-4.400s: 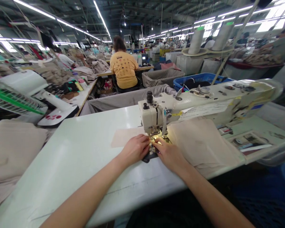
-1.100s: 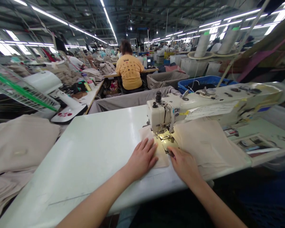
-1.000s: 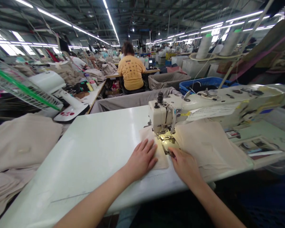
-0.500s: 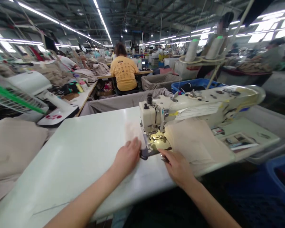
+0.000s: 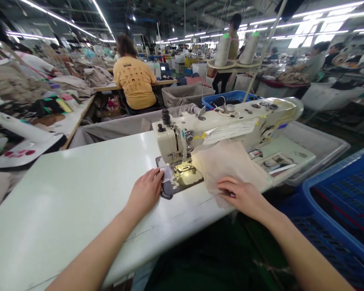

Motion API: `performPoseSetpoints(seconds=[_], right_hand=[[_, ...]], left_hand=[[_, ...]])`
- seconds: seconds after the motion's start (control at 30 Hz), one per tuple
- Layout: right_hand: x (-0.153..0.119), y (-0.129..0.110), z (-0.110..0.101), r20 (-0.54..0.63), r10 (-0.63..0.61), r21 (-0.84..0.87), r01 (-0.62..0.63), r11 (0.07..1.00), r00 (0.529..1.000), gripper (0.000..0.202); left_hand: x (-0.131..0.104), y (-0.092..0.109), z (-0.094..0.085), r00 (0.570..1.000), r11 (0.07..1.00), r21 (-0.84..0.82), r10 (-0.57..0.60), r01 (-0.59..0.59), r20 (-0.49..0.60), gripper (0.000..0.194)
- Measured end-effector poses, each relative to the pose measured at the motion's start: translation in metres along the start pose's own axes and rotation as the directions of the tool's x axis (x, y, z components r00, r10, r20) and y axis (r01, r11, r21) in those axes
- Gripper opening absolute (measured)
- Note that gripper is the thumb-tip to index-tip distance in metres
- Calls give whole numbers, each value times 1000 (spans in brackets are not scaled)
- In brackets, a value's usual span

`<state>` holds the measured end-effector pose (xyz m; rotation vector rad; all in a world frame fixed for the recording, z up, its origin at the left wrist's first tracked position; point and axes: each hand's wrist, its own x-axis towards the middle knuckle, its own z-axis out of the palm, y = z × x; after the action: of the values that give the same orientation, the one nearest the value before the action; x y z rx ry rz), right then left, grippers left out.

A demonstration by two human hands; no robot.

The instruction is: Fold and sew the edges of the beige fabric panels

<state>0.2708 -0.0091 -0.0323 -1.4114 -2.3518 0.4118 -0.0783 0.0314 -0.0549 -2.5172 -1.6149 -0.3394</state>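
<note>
My left hand (image 5: 147, 188) lies on the pale table top, fingers stretched out, their tips at the left edge of the machine's metal bed plate. No cloth shows under it. My right hand (image 5: 244, 197) is closed around a small dark metal tool, apparently thread snips (image 5: 227, 193), mostly hidden by the fingers. Its fingertips rest on the near part of a stack of beige cloth pieces (image 5: 230, 161), right of the needle area. The sewing machine (image 5: 170, 141) stands before me, its lamp lighting the brass-coloured plate (image 5: 186, 173) below the presser foot.
A grey cloth-lined bin (image 5: 109, 131) runs behind the table (image 5: 94, 186). Blue plastic baskets (image 5: 309, 190) stand at my right. Thread cones (image 5: 223, 50) rise behind the machine. A tray of small items (image 5: 277, 163) sits at right. A person in a yellow shirt (image 5: 135, 83) sits ahead.
My right hand has moved right from the plate's front edge onto the beige stack. A blurred pale piece near my left hand is gone from there. The view has swung right.
</note>
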Motion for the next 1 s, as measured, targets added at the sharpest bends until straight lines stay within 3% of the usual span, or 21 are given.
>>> performPoseSetpoints(seconds=[0.17, 0.33, 0.47, 0.57, 0.67, 0.77, 0.87, 0.93, 1.0], right_hand=[[6, -2, 3, -14, 34, -12, -35, 999, 999, 18], [8, -2, 6, -97, 38, -3, -39, 999, 995, 16], [11, 3, 5, -67, 212, 182, -197, 963, 975, 31], [11, 4, 8, -147, 257, 165, -232, 959, 955, 33], [6, -7, 14, -324, 106, 16, -106, 994, 940, 27], [-2, -31, 19, -293, -196, -136, 162, 977, 936, 34], [-8, -58, 23, -170, -430, -143, 409, 901, 887, 37], [-10, -68, 26, -138, -454, -90, 446, 891, 880, 29], [-11, -69, 28, -142, -418, -7, 422, 907, 897, 23]], left_hand=[[0, 0, 0, 1000, 999, -31, -14, 14, -24, 38], [-1, 4, -6, 999, 999, 27, -20, 19, 36, 39], [-6, 32, -23, 992, 986, 161, -69, 51, 110, 33], [-7, 64, -35, 976, 995, 50, 72, -84, 206, 25], [3, 86, -39, 974, 967, -129, 225, -219, 31, 38], [20, 90, -38, 916, 874, -276, 388, -401, -102, 59], [29, 84, -36, 830, 745, -427, 557, -512, -25, 46], [20, 76, -35, 791, 711, -481, 609, -513, 56, 31], [0, 65, -36, 806, 731, -494, 584, -471, 95, 27]])
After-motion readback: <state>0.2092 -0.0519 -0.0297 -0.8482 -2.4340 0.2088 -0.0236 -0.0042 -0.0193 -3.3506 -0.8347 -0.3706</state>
